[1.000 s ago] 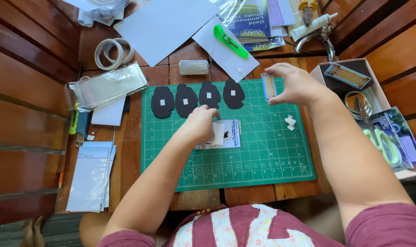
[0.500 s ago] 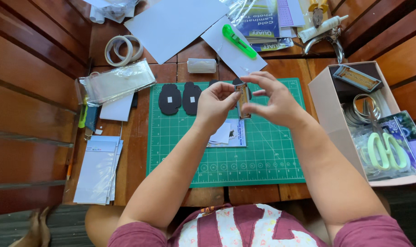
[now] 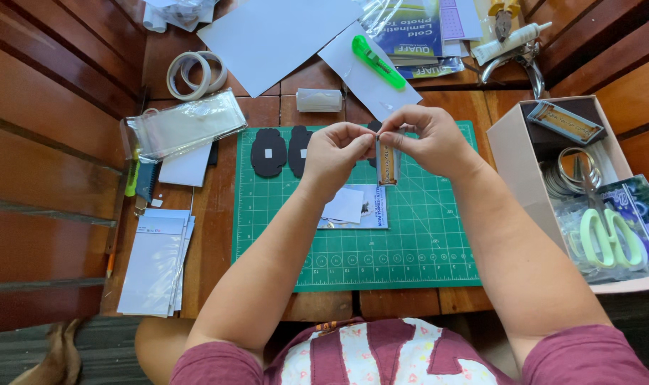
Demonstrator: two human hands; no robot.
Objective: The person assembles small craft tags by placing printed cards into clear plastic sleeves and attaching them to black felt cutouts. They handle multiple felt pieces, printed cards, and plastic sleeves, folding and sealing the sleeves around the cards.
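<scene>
While pinched between left hand (image 3: 336,148) and right hand (image 3: 425,137), narrow upright brown tag (image 3: 387,161) above green mat (image 3: 410,235).

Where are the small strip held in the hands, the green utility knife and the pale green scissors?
small strip (image 3: 387,162), head view, on its middle below the fingertips.
green utility knife (image 3: 378,63), head view, on the middle of its body.
pale green scissors (image 3: 609,239), head view, on the handle loops, in the box.
</scene>
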